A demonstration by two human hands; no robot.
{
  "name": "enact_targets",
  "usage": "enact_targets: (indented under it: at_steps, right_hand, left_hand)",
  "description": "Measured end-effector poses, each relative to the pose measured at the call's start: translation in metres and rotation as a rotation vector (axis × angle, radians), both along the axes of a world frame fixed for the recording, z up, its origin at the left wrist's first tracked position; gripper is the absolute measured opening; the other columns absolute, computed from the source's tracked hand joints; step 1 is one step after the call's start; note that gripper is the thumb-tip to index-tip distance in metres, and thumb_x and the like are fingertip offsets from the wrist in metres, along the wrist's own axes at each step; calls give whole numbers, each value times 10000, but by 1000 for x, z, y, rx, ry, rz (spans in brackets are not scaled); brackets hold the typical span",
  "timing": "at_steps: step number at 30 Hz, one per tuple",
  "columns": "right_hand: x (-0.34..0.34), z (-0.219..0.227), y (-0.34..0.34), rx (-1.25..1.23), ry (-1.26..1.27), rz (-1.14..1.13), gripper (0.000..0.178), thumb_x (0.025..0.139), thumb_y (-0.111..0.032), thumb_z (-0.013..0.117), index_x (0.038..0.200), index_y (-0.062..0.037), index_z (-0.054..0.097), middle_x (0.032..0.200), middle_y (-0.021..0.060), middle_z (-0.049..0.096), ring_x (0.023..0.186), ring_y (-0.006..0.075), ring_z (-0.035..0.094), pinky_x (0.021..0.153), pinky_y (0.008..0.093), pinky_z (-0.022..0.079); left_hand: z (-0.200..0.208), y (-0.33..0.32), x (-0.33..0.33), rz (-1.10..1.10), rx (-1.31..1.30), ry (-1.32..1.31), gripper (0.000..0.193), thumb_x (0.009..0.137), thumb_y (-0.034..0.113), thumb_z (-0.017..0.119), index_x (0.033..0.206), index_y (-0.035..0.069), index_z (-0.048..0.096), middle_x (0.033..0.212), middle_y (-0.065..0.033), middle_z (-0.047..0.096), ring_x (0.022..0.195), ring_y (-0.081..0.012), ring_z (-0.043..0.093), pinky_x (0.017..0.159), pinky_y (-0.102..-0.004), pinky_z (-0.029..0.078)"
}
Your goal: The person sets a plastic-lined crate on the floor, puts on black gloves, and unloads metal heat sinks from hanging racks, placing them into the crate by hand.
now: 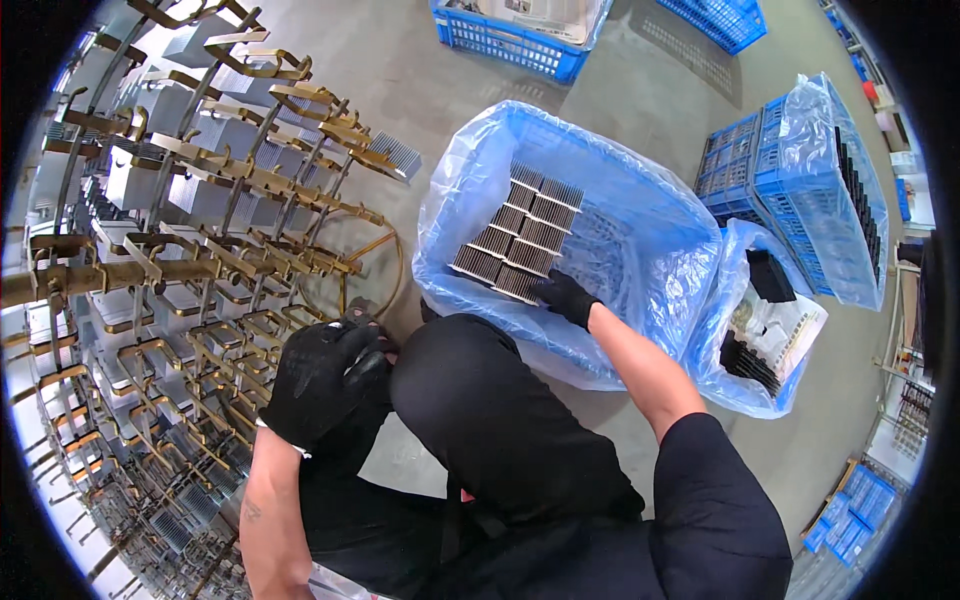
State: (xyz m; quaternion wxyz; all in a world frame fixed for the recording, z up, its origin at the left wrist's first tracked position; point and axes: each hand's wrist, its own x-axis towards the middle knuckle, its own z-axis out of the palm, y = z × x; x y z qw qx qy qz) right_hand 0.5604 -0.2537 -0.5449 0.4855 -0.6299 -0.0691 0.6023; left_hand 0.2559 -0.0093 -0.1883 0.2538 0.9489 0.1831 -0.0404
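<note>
Dark finned heat sinks stand in two close rows at the left of a blue crate lined with clear plastic. My right hand, in a black glove, reaches over the crate's near side. Its bent fingers grip the right edge of the nearest heat sink; the fingertips are partly hidden. My left hand, also black-gloved, is beside my left knee, close to the rack. Its fingers are curled closed, and what they hold, if anything, is hidden.
A rack of brass-coloured hooks with silver finned parts fills the left side. A smaller lined crate with black finned parts and paper stands right of the large crate. Stacked blue crates stand beyond it; another crate is at the top.
</note>
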Motion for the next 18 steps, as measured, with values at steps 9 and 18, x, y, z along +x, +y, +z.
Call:
enact_targets:
  at_steps: [9,18]
  right_hand:
    - [215,-77,-152,-263,-952,338,536,937,-177,580,1457,-210,456,1034,51,610,986,207,558,932,539,440]
    - [184,-15,-128,-393,-630,-209,714,907,-385,620,1543,-255,322,1272,172,588,1029,310,623,938,518,493]
  left_hand:
    - [0,1,12,-28,46,-133,229,860,209,699,1046,75,704,907,-141,704,829,-351,666,730,-457,515]
    - [-5,3,16,59,-80,105,323,880,252,691,1132,50,684,1023,-209,673,999,-418,619,884,-481,473]
